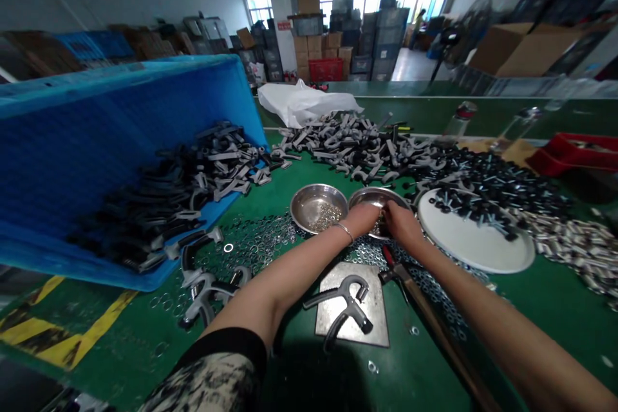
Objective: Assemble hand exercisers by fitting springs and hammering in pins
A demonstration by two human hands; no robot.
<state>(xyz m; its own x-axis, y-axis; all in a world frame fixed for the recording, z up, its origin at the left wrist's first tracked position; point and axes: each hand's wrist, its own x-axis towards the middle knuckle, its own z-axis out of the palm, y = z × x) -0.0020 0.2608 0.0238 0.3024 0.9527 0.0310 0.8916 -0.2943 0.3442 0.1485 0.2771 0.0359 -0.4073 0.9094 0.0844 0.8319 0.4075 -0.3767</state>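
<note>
Both of my hands meet over the right steel bowl (358,196), which has small metal parts in it. My left hand (365,217) reaches in from the left, its fingers drawn together. Curled fingers on my right hand (400,224) come close to the left fingertips. Whatever they pinch is too small or hidden to make out. Beside this bowl stands a second steel bowl (304,203) with small metal pieces. Nearer to me, a grey-and-black hand grip exerciser (348,299) lies on a square metal plate (379,322).
A blue crate (145,93) of grip parts stands at left. Grey handles (347,141) are heaped behind the bowls. At right are a white plate (463,248) with black-headed bolts, metal sleeves (574,244) and a red bin (555,158). A hammer (429,315) lies under my right forearm.
</note>
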